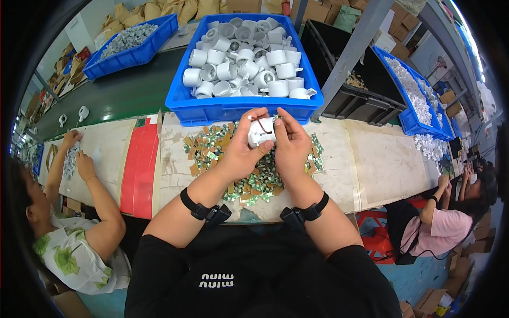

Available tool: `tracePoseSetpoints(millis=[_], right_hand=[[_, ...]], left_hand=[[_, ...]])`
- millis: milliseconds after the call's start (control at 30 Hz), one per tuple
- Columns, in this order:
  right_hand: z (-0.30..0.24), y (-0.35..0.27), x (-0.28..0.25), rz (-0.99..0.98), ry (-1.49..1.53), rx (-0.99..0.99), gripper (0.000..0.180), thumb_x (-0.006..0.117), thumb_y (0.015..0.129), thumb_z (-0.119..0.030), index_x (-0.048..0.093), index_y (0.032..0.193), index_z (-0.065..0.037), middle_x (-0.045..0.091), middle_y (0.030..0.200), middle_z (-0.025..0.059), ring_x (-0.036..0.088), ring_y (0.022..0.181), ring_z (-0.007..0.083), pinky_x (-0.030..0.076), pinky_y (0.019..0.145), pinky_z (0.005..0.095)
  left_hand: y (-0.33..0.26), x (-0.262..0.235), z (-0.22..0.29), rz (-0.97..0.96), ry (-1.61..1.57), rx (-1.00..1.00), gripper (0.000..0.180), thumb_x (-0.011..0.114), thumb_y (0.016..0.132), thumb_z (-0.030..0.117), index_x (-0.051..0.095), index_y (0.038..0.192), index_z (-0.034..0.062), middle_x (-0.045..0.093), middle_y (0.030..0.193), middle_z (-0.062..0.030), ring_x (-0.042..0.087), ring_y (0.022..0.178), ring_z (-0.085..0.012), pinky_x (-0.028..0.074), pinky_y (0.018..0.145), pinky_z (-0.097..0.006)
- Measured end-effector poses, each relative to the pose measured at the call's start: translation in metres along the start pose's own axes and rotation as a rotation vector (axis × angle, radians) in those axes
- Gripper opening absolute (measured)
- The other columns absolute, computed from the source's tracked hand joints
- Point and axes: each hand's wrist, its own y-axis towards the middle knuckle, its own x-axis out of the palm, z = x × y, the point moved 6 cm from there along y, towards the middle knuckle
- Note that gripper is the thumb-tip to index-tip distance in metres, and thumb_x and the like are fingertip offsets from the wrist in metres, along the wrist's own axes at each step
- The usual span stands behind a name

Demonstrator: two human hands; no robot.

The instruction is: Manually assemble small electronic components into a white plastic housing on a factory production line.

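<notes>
Between my two hands, above a pile of parts, is a white cup-shaped plastic housing with thin dark red wires across its side. My left hand wraps around it from the left, thumb along its lower edge. From the right, the fingers of my right hand close against the housing's edge. A small greenish bit shows by those fingertips, too small to make out. Under my hands lies a heap of small green circuit boards, mixed with brown board pieces.
Behind the heap stands a blue bin full of similar white housings. A black crate and a grey post are to its right. A green conveyor runs at left. People work on both sides; a red strip crosses the table.
</notes>
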Motion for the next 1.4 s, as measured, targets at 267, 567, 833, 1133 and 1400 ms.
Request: tracePoseSetpoints(millis=[267, 567, 833, 1133, 1400], right_hand=[[0.007, 0.01, -0.005, -0.003, -0.029, 0.083, 0.03, 0.069, 0.099, -0.007, 0.069, 0.126, 0.007, 0.072, 0.092, 0.0027, 0.061, 0.078, 0.0043, 0.048, 0.068, 0.02], [0.011, -0.001, 0.008, -0.154, 0.04, 0.185, 0.033, 0.071, 0.096, -0.005, 0.067, 0.124, 0.011, 0.076, 0.098, 0.0094, 0.067, 0.08, 0.0079, 0.053, 0.071, 0.0215], [0.0, 0.015, -0.008, -0.111, 0.216, 0.197, 0.05, 0.062, 0.091, 0.006, 0.056, 0.141, 0.007, 0.074, 0.118, 0.0162, 0.068, 0.099, 0.0118, 0.054, 0.084, 0.0241], [-0.004, 0.017, -0.01, -0.16, 0.084, 0.193, 0.044, 0.062, 0.094, 0.002, 0.059, 0.138, 0.006, 0.074, 0.115, 0.0135, 0.068, 0.099, 0.0122, 0.053, 0.088, 0.0259], [0.004, 0.009, 0.0, -0.2, 0.043, 0.177, 0.036, 0.066, 0.102, -0.01, 0.059, 0.135, 0.005, 0.075, 0.101, 0.0114, 0.07, 0.095, 0.014, 0.055, 0.084, 0.0275]], left_hand=[[0.0, -0.001, 0.042, 0.013, 0.885, 0.389, 0.067, 0.071, 0.089, 0.016, 0.049, 0.149, -0.004, 0.029, 0.16, -0.0207, 0.039, 0.146, -0.032, 0.035, 0.118, -0.041], [0.0, -0.012, 0.052, 0.022, 0.566, 0.513, 0.049, 0.077, 0.077, 0.01, 0.07, 0.124, -0.0031, 0.072, 0.116, -0.0202, 0.07, 0.102, -0.0329, 0.055, 0.089, -0.04], [0.0, -0.023, 0.039, 0.073, 0.461, 0.311, 0.037, 0.068, 0.091, 0.029, 0.07, 0.113, -0.0006, 0.072, 0.093, -0.0119, 0.067, 0.08, -0.0206, 0.052, 0.075, -0.031], [0.0, -0.023, 0.019, 0.035, 0.048, 0.079, 0.044, 0.042, 0.109, 0.04, 0.058, 0.116, -0.001, 0.066, 0.089, -0.0119, 0.062, 0.08, -0.0166, 0.05, 0.072, -0.03], [0.005, -0.024, 0.022, 0.141, 0.033, 0.046, 0.035, 0.042, 0.112, 0.026, 0.062, 0.103, -0.0016, 0.069, 0.092, -0.0114, 0.065, 0.086, -0.0155, 0.053, 0.079, -0.03]])
